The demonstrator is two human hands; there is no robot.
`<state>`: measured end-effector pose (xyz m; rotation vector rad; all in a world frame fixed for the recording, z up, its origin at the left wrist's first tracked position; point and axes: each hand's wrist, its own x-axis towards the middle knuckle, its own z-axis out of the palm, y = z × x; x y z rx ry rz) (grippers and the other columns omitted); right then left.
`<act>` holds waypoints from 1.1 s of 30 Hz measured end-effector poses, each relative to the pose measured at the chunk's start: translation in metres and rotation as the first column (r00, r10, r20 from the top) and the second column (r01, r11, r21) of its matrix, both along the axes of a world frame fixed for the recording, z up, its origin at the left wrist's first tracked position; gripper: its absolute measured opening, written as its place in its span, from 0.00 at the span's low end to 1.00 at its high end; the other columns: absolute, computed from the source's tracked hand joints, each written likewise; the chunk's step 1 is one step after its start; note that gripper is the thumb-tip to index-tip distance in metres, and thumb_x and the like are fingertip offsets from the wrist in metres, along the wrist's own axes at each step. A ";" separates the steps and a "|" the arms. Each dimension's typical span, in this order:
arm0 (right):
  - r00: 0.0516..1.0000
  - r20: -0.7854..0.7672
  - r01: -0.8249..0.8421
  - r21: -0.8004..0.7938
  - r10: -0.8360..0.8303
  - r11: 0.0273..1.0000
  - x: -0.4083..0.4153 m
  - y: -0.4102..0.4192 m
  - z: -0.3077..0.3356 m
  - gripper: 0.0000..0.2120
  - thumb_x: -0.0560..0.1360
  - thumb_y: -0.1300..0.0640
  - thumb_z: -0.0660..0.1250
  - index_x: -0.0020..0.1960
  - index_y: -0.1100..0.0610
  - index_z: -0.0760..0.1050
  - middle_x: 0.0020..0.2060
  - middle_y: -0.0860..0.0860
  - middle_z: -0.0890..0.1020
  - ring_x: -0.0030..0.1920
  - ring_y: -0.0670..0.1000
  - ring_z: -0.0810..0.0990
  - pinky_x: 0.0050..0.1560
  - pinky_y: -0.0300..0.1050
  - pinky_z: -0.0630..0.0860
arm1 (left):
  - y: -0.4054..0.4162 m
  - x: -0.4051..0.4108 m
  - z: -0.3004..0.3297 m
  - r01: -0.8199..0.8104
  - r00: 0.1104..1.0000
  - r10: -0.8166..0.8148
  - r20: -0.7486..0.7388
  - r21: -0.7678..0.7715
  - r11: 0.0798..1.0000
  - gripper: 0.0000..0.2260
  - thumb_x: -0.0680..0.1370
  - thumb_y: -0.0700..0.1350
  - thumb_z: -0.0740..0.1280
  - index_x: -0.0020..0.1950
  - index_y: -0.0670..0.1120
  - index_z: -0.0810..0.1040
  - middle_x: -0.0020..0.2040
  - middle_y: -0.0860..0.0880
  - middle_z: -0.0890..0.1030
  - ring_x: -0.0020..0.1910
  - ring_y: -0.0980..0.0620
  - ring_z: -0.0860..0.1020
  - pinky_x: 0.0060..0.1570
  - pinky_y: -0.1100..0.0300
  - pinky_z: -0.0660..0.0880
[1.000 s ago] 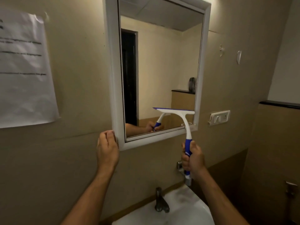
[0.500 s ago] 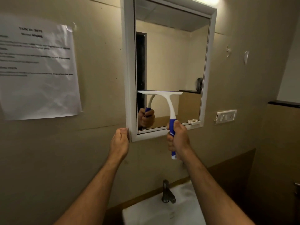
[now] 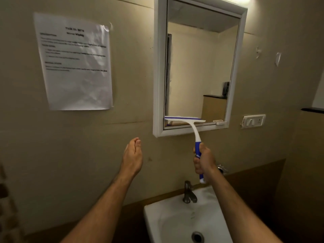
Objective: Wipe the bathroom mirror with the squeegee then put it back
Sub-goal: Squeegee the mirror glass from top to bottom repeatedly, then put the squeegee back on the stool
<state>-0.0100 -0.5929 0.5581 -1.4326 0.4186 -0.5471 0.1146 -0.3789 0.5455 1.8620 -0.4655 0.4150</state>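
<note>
Gripping the blue handle in a full fist, my right hand (image 3: 203,159) holds the squeegee (image 3: 194,132) with its blade lying across the bottom left of the mirror (image 3: 198,67) glass, at about 1 o'clock from that hand. My left hand (image 3: 132,155) hangs free of the wall at 10 o'clock from the right one, fingers straight and together, grasping nothing. I judge this stroke to be at its lower limit; to finish it well I would keep the blade flat and level, lift it off cleanly at the white frame (image 3: 157,67), and overlap the next pass to the right, where the lower glass is not yet covered by the blade. Nearest me, at 6 o'clock, the basin (image 3: 157,216) and its tap (image 3: 188,192) sit directly under the handle; the tap could catch the handle end if I drop too low. Farther off, a printed sheet (image 3: 75,67) hangs at 9 o'clock from the mirror, and a switch plate (image 3: 253,121) at 3 o'clock; neither obstructs.
</note>
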 end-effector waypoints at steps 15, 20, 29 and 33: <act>0.992 -0.128 0.017 0.004 -0.016 1.000 -0.024 0.008 0.015 0.18 0.78 0.42 0.52 0.46 0.55 0.72 0.25 0.47 0.69 0.20 0.45 0.63 0.20 0.38 0.62 | 0.096 -0.086 -0.058 -0.052 0.993 0.063 -0.097 0.110 0.993 0.21 0.84 0.53 0.50 0.74 0.47 0.65 0.70 0.46 0.70 0.66 0.51 0.68 0.61 0.59 0.65; 0.990 -0.132 0.048 -0.069 -0.057 0.996 -0.033 0.026 -0.008 0.19 0.78 0.42 0.52 0.47 0.56 0.73 0.27 0.49 0.70 0.23 0.47 0.65 0.22 0.40 0.63 | 0.125 -0.094 -0.064 -0.102 0.991 0.112 -0.073 0.132 0.986 0.21 0.84 0.53 0.51 0.74 0.46 0.65 0.69 0.45 0.70 0.67 0.51 0.68 0.61 0.59 0.63; 0.996 -0.091 -0.027 -0.051 0.022 0.998 -0.051 0.144 -0.092 0.21 0.79 0.43 0.51 0.45 0.57 0.73 0.25 0.50 0.69 0.21 0.47 0.65 0.21 0.39 0.62 | 0.185 -0.115 -0.101 -0.207 0.975 0.222 -0.017 0.298 0.932 0.25 0.82 0.58 0.48 0.76 0.48 0.62 0.71 0.47 0.68 0.69 0.51 0.65 0.67 0.53 0.63; 0.963 -0.215 -0.164 0.018 0.164 0.986 -0.066 0.200 -0.158 0.21 0.79 0.43 0.51 0.45 0.58 0.74 0.22 0.48 0.70 0.20 0.45 0.65 0.20 0.39 0.62 | 0.218 -0.133 -0.155 -0.246 0.947 0.306 -0.094 0.398 0.884 0.25 0.82 0.58 0.48 0.76 0.48 0.61 0.74 0.48 0.66 0.72 0.52 0.62 0.70 0.54 0.60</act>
